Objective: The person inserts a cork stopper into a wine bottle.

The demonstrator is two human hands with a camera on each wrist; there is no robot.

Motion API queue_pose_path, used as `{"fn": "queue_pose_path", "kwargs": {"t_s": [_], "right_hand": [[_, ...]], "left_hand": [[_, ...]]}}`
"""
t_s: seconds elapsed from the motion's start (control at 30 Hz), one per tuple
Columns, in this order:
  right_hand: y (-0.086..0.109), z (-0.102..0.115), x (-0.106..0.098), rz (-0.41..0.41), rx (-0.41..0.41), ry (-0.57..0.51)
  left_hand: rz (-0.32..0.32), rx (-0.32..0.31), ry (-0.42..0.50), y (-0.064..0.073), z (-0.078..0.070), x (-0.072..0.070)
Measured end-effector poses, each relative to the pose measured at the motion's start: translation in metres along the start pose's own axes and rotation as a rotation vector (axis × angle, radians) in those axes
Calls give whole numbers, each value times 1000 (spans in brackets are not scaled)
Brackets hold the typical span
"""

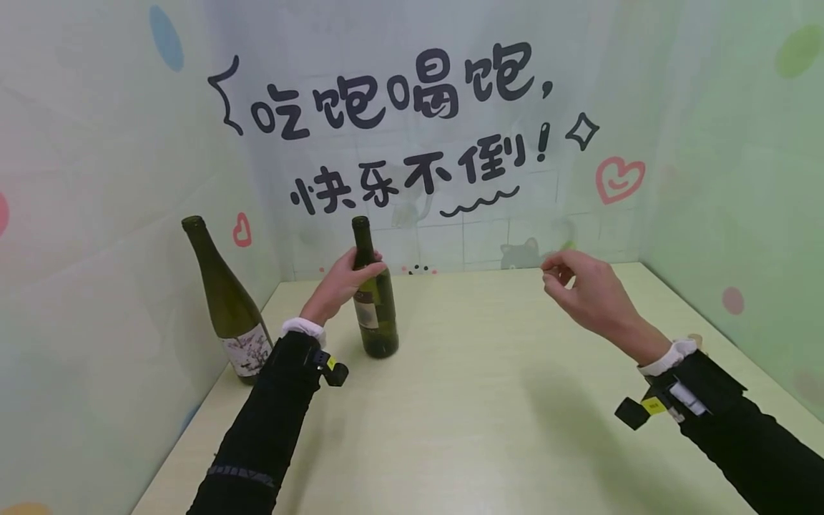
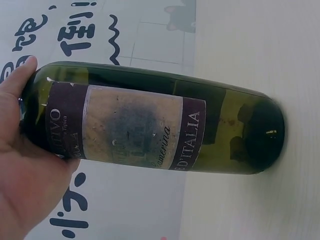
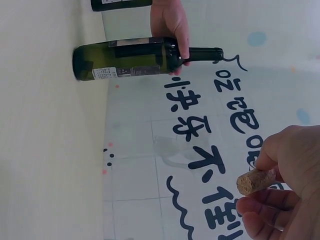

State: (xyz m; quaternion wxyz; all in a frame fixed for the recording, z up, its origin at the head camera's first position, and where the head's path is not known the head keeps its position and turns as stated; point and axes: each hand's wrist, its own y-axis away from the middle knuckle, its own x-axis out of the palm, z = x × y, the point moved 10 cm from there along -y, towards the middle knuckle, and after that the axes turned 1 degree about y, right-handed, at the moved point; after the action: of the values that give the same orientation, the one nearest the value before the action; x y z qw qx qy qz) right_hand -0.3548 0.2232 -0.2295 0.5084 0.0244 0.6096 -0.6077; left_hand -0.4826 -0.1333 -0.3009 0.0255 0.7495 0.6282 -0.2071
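A green wine bottle (image 1: 385,307) with a dark and cream label stands nearly upright at the left middle of the table. My left hand (image 1: 341,286) grips it around the shoulder, just below the neck. The bottle's mouth shows no stopper. In the left wrist view the same bottle (image 2: 220,130) lies across the picture, its label facing the camera. My right hand (image 1: 589,297) is raised over the right side of the table, apart from the bottle. Between its thumb and fingers it pinches a cork (image 3: 254,181), which the fingers hide in the head view.
A taller green bottle (image 1: 225,300) with a floral label stands at the table's left edge, beside my left forearm. A small tan object (image 1: 695,339) shows behind my right cuff. The pale wooden table (image 1: 450,400) is bordered by a printed back wall (image 1: 418,243) and side walls.
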Motion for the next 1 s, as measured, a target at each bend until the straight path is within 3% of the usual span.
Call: {"fn": "queue_pose_path", "kwargs": {"t_s": [0.47,1.0], "right_hand": [[3,-6,1,-6,-6,-2],[1,-13,5,5,20,-13]], "left_hand": [[132,46,25,2,-8,31],[226,74,-7,14,-27,77]]}}
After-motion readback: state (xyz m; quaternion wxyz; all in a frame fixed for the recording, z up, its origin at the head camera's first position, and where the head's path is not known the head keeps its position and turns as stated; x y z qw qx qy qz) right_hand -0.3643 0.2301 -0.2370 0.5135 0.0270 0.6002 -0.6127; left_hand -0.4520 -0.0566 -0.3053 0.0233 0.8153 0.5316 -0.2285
